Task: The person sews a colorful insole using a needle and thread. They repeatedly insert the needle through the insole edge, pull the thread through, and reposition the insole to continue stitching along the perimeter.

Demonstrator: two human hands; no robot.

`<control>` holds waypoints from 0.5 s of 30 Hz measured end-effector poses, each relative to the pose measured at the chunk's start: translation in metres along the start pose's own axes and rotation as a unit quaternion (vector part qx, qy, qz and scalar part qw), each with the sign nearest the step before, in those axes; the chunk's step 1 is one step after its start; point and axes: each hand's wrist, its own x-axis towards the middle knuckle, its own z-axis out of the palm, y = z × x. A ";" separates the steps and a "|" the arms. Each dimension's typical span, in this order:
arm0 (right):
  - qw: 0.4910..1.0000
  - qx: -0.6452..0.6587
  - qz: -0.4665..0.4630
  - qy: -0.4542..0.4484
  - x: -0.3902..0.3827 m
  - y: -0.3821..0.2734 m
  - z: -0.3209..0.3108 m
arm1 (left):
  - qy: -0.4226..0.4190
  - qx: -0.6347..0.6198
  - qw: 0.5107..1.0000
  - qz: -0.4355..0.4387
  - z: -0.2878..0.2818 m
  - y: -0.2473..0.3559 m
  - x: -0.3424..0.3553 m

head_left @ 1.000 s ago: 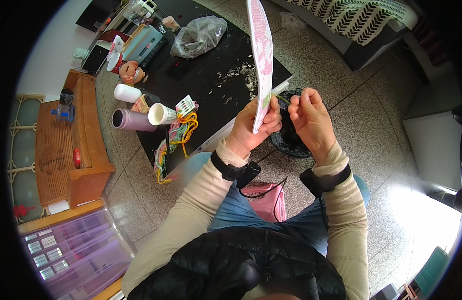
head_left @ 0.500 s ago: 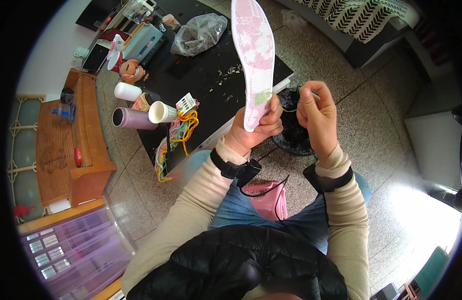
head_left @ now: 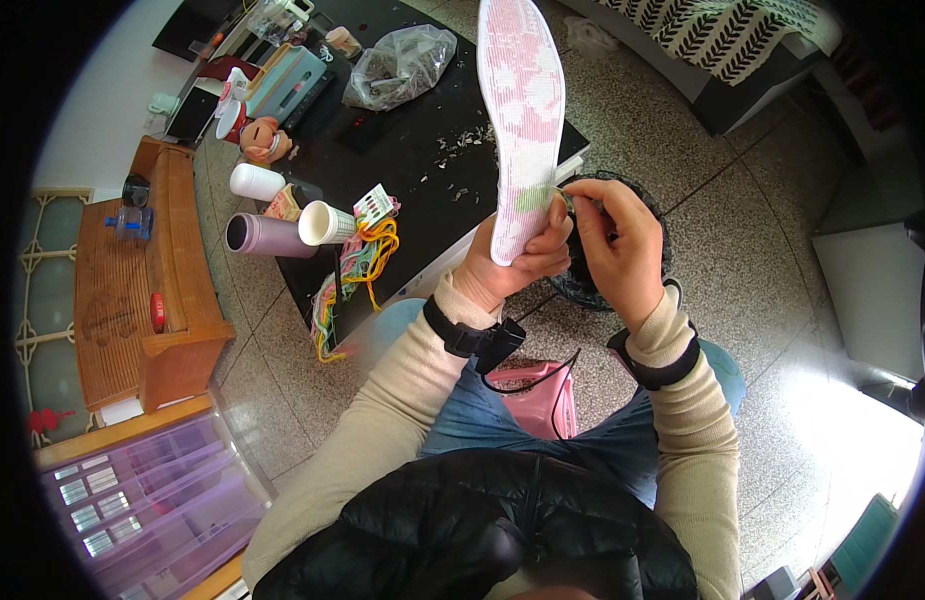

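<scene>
Gripping the insole (head_left: 521,110) near its lower end, the left hand (head_left: 491,268) clamps it beside the counter (head_left: 403,175); the right hand (head_left: 625,248) curls at its edge (whether its fingertips meet, I cannot tell). A loosened left grip could drop it toward the black bin (head_left: 575,287). The insole looks flat, ribbed, white and pink; soft yarn (head_left: 379,243) lies tangled on the glossy counter.

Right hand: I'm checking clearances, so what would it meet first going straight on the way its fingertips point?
Most likely the patterned insole, at its edge beside the green patch; the right hand's depth is unclear.
</scene>
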 end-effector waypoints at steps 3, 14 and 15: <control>1.000 0.008 -0.010 -0.005 0.000 -0.002 -0.001 | 0.008 -0.012 1.000 -0.006 -0.001 -0.001 -0.001; 1.000 -0.007 -0.007 0.003 0.000 -0.004 -0.001 | 0.008 -0.001 1.000 -0.004 0.000 -0.001 -0.001; 1.000 -0.006 -0.006 0.004 0.000 -0.004 -0.001 | 0.006 0.001 1.000 -0.002 0.000 -0.001 -0.001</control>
